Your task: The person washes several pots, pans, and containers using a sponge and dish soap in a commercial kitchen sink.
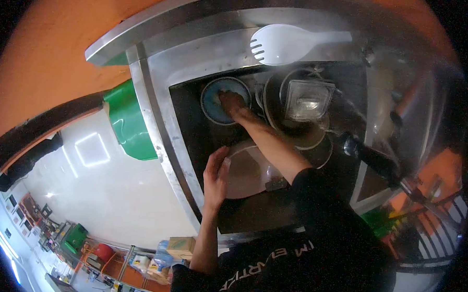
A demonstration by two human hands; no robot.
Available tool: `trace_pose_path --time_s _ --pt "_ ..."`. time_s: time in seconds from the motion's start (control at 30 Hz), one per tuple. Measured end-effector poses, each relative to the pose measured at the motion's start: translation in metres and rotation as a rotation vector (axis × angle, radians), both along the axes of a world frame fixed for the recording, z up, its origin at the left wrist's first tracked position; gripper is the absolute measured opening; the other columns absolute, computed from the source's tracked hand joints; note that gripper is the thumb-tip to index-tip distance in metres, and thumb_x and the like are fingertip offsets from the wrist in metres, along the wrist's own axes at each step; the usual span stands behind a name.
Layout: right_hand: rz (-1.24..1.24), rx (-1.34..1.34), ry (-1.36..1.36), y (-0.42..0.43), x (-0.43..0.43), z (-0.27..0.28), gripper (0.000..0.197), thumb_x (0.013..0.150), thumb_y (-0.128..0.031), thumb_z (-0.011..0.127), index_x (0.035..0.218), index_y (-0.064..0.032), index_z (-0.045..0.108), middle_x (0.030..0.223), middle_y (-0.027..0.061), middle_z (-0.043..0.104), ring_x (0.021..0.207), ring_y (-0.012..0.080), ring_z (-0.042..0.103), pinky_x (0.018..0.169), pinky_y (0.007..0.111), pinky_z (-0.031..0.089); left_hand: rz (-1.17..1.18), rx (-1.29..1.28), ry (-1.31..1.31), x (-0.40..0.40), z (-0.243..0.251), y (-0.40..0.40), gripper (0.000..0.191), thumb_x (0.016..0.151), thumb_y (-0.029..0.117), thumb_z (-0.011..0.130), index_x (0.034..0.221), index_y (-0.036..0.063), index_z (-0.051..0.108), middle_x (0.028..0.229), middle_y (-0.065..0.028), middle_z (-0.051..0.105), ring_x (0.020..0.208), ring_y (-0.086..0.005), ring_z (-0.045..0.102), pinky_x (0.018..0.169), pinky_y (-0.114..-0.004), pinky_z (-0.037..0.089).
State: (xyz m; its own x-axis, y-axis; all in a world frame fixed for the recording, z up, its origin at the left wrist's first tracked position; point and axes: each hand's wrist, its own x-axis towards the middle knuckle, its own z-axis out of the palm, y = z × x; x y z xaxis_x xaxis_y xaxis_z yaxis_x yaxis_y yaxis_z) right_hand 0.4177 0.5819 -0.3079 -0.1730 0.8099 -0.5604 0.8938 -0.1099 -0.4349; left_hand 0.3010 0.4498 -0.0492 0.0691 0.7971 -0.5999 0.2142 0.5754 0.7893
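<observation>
Inside the dark basin of a stainless steel sink (pixel 162 76), my right hand (pixel 232 103) reaches into a round bluish bowl (pixel 214 112) at the far left; its fingers are partly hidden, and what they touch cannot be told. My left hand (pixel 217 180) is raised near the basin's left side, fingers slightly bent with nothing seen in them, beside a large pale oval vessel (pixel 242 173). A clear rectangular lid (pixel 310 104) lies on stacked round pans (pixel 274 108) right of my right forearm. A white slotted spoon (pixel 283 44) rests on the sink's back ledge.
A black-handled faucet sprayer (pixel 370 158) juts in from the right. A wire rack (pixel 434 233) stands at the lower right. Something green and glossy (pixel 131 122) hangs beyond the sink's left edge. Cardboard boxes (pixel 181 247) and water bottles (pixel 162 256) stand farther off at the lower left.
</observation>
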Motion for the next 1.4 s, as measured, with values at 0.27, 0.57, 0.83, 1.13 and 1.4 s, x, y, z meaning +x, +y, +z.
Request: trace_pose_path --time_s 0.27,0.57,0.83,1.13,1.4 --pt "-0.158 0.009 0.174 0.003 0.0 0.092 0.022 0.081 -0.014 0.054 0.092 -0.0006 0.067 0.101 0.0244 0.064 0.097 0.0385 0.062 0.08 0.046 0.05 -0.123 0.176 0.168 -0.011 0.014 -0.005 0.031 0.091 0.012 0.053 0.121 0.0014 0.055 0.119 -0.0185 0.058 0.115 -0.0314 0.054 0.098 -0.038 0.04" --pt "0.012 0.028 0.068 -0.002 0.003 0.066 0.028 0.081 -0.019 0.055 0.097 -0.0009 0.069 0.109 0.0233 0.061 0.102 0.0378 0.06 0.085 0.045 0.049 -0.225 0.261 0.186 -0.005 0.03 -0.008 0.029 0.089 0.008 0.054 0.117 0.002 0.057 0.117 -0.019 0.058 0.114 -0.0335 0.053 0.098 -0.039 0.04" --pt "-0.082 0.133 0.12 -0.026 0.02 0.103 0.031 0.083 -0.018 0.057 0.109 -0.0033 0.059 0.107 0.0221 0.06 0.098 0.036 0.06 0.084 0.044 0.049 -0.361 0.463 0.101 0.056 0.049 0.06 0.027 0.091 0.009 0.054 0.117 0.0026 0.057 0.115 -0.0181 0.059 0.109 -0.0327 0.055 0.093 -0.039 0.042" --pt "-0.115 0.493 0.192 -0.111 0.046 0.176 0.04 0.084 -0.017 0.058 0.122 -0.006 0.049 0.105 0.0208 0.059 0.094 0.034 0.06 0.082 0.043 0.049 -1.144 0.739 0.51 0.223 -0.09 0.159 0.05 0.083 0.016 0.062 0.129 0.0056 0.045 0.128 -0.0204 0.048 0.119 -0.0377 0.047 0.1 -0.048 0.038" --pt "-0.34 0.357 0.509 -0.203 0.134 0.251 0.053 0.084 -0.012 0.059 0.133 -0.0092 0.041 0.105 0.0208 0.061 0.089 0.034 0.063 0.078 0.043 0.051 -1.168 0.946 0.641 0.236 -0.106 0.145 0.033 0.082 0.014 0.057 0.113 0.0033 0.054 0.115 -0.0209 0.057 0.087 -0.0377 0.065 0.075 -0.046 0.054"
